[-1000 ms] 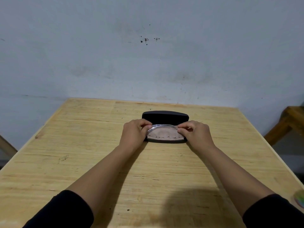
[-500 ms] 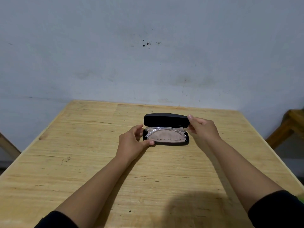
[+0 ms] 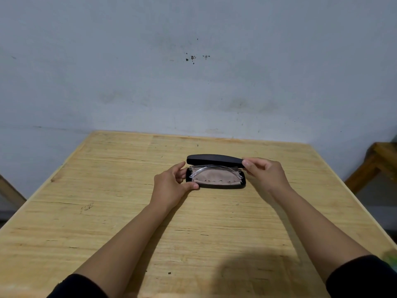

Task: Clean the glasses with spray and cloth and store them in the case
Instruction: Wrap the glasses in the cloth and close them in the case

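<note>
A black glasses case (image 3: 216,186) lies on the wooden table (image 3: 120,190), its lid (image 3: 214,159) tipped well forward over the base. Inside it, clear-framed glasses (image 3: 211,168) rest on a tan cloth (image 3: 214,178). My left hand (image 3: 171,186) holds the left end of the case base, thumb at the front edge and fingers behind. The lid's right end is pinched by my right hand (image 3: 266,173) between thumb and fingers. No spray bottle is in view.
A grey wall rises right behind the table's far edge. A wooden stool or bench (image 3: 373,166) stands off the table's right side. A small greenish object (image 3: 392,258) shows at the right frame edge.
Both hands left the glasses in the case. My left hand moved to the case's left end, my right hand went to the lid, and the lid has come down toward the base.
</note>
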The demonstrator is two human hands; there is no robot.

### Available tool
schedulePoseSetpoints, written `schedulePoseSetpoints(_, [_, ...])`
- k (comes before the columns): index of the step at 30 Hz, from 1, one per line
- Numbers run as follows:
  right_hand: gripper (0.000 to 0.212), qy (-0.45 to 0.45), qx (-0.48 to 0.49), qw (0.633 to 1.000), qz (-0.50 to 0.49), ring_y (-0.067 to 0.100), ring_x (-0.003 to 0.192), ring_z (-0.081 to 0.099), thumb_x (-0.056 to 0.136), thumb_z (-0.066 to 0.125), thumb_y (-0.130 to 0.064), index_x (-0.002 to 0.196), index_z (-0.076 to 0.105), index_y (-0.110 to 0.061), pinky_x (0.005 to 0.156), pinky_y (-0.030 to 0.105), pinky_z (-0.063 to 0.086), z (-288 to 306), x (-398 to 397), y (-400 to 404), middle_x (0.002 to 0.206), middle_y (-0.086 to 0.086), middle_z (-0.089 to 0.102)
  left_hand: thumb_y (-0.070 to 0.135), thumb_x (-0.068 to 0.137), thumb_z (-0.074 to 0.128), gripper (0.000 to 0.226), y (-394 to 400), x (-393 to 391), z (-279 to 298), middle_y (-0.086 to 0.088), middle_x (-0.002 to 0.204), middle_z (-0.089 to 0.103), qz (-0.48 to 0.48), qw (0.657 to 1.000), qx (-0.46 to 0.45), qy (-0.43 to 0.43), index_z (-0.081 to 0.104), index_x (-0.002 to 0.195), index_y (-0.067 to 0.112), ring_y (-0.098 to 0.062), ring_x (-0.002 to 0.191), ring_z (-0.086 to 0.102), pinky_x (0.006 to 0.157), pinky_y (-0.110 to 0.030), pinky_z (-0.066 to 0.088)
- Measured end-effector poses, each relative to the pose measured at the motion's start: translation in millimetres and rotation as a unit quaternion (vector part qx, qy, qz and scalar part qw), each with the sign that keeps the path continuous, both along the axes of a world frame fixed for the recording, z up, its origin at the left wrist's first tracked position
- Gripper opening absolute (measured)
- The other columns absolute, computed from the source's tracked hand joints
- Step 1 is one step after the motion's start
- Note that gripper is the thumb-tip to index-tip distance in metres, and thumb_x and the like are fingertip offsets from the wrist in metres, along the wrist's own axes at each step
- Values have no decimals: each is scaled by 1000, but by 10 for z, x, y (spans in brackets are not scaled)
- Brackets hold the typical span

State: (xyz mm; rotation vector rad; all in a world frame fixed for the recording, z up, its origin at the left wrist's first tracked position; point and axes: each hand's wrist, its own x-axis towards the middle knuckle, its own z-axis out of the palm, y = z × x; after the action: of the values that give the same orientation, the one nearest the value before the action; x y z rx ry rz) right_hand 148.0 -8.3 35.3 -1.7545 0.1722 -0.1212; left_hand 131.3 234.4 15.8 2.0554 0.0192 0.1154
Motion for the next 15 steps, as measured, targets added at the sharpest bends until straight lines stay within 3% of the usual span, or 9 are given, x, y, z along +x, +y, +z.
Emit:
schedulePoseSetpoints(5, [24, -22, -87, 996, -11, 11, 101, 63, 82, 68, -25, 106, 71, -21, 94, 31, 51, -26, -191, 36, 107, -1, 71, 18, 64, 84, 83, 3, -11, -7, -4, 122, 65, -3, 1000, 8, 0, 45, 137, 16, -5, 100, 58, 98, -18, 39])
schedulePoseSetpoints(8, [29, -44, -172, 984, -1, 4, 108, 55, 83, 67, -19, 111, 68, -16, 87, 4, 37, -98, -296, 44, 118, 0, 67, 14, 66, 82, 79, 1, -26, -6, -3, 122, 65, -4, 1000, 15, -2, 46, 136, 17, -6, 103, 58, 96, -17, 37])
schedulePoseSetpoints(10, [33, -56, -204, 977, -5, 2, 112, 52, 82, 68, -18, 114, 66, -14, 80, -6, 31, -136, -335, 60, 122, 1, 64, 12, 66, 81, 73, -10, -34, -1, -2, 119, 66, -10, 1000, 11, -13, 50, 132, 21, -5, 103, 60, 99, -17, 38])
schedulePoseSetpoints(15, [43, -44, -180, 982, -32, 4, 101, 54, 78, 72, -10, 119, 62, -10, 71, -11, 32, -156, -378, 152, 123, 8, 64, 13, 68, 81, 68, -11, -39, -26, -1, 117, 67, -8, 1000, 14, -19, 53, 129, 21, 0, 97, 58, 90, -3, 34])
